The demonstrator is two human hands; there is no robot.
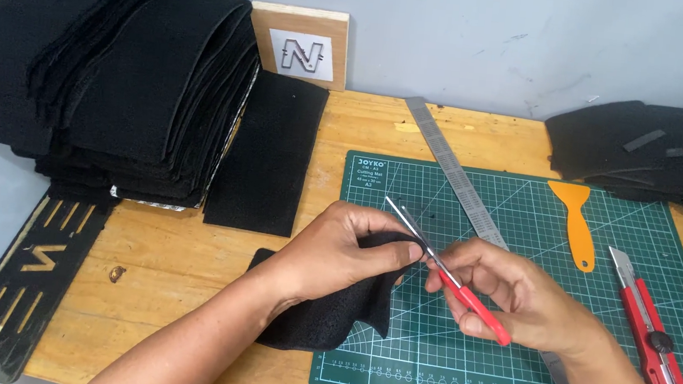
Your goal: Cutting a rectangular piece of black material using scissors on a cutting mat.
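My left hand [344,247] grips a piece of black fabric [330,312] and lifts its upper edge over the left side of a green cutting mat [510,350]. My right hand [515,296] holds small scissors with red handles [443,268]; their metal blades point up and to the left, and meet the fabric edge by my left thumb. The rest of the fabric hangs down onto the wooden table [175,268].
A tall stack of black fabric pieces [119,70] fills the back left, with a flat black piece [266,151] beside it. A steel ruler [460,178], an orange scraper [576,223] and a red utility knife [654,331] lie on the mat. More black fabric [646,150] sits back right. A black cut-out stencil [20,278] lies at left.
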